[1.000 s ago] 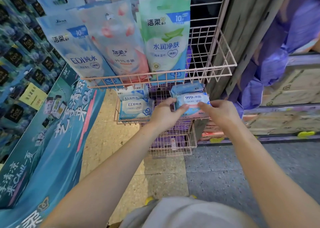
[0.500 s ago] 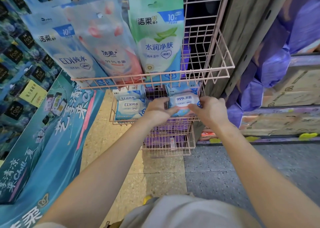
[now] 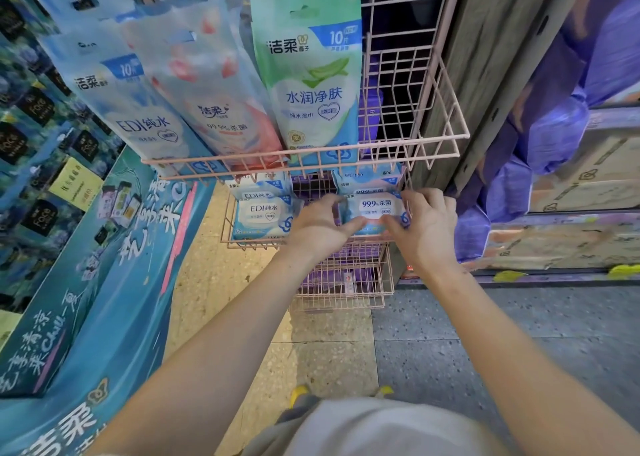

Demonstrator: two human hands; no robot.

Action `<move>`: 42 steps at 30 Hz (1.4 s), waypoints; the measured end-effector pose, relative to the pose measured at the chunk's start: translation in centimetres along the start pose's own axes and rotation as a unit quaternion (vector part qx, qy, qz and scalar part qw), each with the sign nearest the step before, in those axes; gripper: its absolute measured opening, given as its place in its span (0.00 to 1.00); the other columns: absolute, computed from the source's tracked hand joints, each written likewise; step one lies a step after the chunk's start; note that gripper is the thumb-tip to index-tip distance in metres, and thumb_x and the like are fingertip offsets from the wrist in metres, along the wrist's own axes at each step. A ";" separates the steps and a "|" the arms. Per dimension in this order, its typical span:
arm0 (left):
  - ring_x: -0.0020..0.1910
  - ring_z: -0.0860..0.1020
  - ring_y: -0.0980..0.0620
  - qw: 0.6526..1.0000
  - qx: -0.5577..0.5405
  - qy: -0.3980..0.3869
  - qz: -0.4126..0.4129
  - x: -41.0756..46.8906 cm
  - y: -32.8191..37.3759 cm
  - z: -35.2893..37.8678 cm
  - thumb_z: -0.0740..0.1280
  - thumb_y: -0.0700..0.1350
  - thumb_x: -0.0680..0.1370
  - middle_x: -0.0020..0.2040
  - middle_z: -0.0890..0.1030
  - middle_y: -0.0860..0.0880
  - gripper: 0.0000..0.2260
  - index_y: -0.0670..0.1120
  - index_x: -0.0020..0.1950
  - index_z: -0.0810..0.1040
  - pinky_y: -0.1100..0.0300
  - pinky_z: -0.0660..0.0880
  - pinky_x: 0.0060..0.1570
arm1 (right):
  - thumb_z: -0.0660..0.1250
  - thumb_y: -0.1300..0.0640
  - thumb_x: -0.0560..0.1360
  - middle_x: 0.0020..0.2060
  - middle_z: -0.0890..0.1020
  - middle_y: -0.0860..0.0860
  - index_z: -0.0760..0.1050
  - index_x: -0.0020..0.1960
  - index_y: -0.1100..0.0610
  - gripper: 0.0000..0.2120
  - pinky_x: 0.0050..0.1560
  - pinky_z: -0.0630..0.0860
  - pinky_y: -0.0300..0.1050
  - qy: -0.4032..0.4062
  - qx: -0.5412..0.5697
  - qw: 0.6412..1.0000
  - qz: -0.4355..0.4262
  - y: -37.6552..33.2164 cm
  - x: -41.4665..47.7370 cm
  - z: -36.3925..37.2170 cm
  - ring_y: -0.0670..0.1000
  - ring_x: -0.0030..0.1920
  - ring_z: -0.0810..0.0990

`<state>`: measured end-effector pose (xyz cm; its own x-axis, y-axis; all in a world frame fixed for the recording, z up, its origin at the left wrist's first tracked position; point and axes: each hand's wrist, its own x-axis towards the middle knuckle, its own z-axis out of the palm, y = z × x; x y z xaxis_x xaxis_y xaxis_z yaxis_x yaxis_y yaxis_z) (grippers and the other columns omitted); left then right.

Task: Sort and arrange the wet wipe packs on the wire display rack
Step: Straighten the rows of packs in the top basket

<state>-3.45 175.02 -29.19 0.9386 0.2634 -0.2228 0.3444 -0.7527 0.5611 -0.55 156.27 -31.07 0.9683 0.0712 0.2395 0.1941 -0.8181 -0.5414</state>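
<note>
We reach both arms forward and down into the middle basket (image 3: 311, 244) of the pink wire rack (image 3: 429, 116). Our left hand (image 3: 320, 228) and right hand (image 3: 427, 225) pinch a flat wipe pack (image 3: 375, 209) marked 999 by its two sides, thumbs on its near edge, fingers curled over the top. It sits at the right of the basket on a second matching pack (image 3: 367, 180), beside a stack of blue packs (image 3: 265, 213) on the left. In the top basket (image 3: 301, 168) stand three tall pouches: blue (image 3: 131, 109), pink (image 3: 214, 84) and green (image 3: 311, 74). A teal display stand (image 3: 86, 299) is at our left, purple bundles (image 3: 554, 136) and cardboard boxes (image 3: 581, 240) at our right, speckled floor (image 3: 346, 344) below.
</note>
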 end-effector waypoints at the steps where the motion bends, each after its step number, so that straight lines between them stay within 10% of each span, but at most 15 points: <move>1: 0.65 0.77 0.49 1.000 0.006 0.024 0.007 -0.3 0.0 0.0 0.70 0.68 0.74 0.67 0.79 0.53 0.31 0.55 0.72 0.74 0.49 0.76 0.66 | 0.77 0.52 0.69 0.55 0.80 0.57 0.81 0.62 0.57 0.23 0.57 0.73 0.58 0.007 0.015 1.000 -0.014 -0.2 0.0 0.1 0.64 0.55 0.75; 10: 0.52 0.81 0.48 0.983 -0.048 0.166 0.067 -3.3 -1.0 -1.8 0.70 0.53 0.79 0.53 0.83 0.52 0.11 0.52 0.59 0.81 0.47 0.78 0.58 | 0.72 0.60 0.77 0.65 0.82 0.59 0.79 0.67 0.64 0.20 0.69 0.70 0.47 -0.048 0.072 0.988 -0.126 -4.4 -0.7 -0.5 0.60 0.66 0.79; 21: 0.42 0.81 0.59 0.945 -0.140 0.221 0.197 -10.4 -2.0 -8.9 0.67 0.54 0.79 0.42 0.83 0.58 0.07 0.54 0.52 0.82 0.54 0.79 0.48 | 0.72 0.55 0.77 0.50 0.84 0.47 0.83 0.58 0.57 0.11 0.58 0.76 0.38 0.168 0.246 0.947 -0.121 -14.7 -5.5 -7.4 0.46 0.52 0.82; 32: 0.48 0.84 0.52 0.920 -0.148 0.268 0.246 -11.9 3.0 -14.9 0.69 0.54 0.80 0.46 0.85 0.57 0.20 0.53 0.72 0.78 0.50 0.81 0.53 | 0.78 0.53 0.71 0.51 0.83 0.49 0.79 0.62 0.55 0.20 0.55 0.80 0.49 0.186 0.249 0.948 -0.074 -17.9 -2.1 -10.6 0.49 0.49 0.82; 39: 0.48 0.82 0.56 0.932 -0.131 0.267 0.206 -11.6 4.4 -15.4 0.69 0.54 0.81 0.44 0.81 0.60 0.24 0.54 0.77 0.73 0.52 0.81 0.51 | 0.84 0.44 0.61 0.63 0.81 0.47 0.63 0.78 0.52 0.52 0.63 0.80 0.53 -0.060 0.262 0.963 -0.033 -16.3 4.8 -13.5 0.46 0.60 0.82; 42: 0.46 0.80 0.57 0.932 -0.114 0.284 0.192 -11.3 5.1 -15.5 0.69 0.54 0.81 0.44 0.80 0.60 0.23 0.55 0.77 0.73 0.55 0.80 0.49 | 0.84 0.44 0.60 0.57 0.85 0.45 0.64 0.77 0.52 0.51 0.63 0.80 0.52 -0.189 0.248 0.949 -0.043 -16.1 7.3 -14.6 0.43 0.55 0.85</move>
<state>-12.02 177.58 -11.42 0.8303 0.3278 0.4508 -0.0840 -0.7259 0.6826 1.09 161.63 -8.86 0.9148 0.4014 0.0447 0.2345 -0.4376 -0.8681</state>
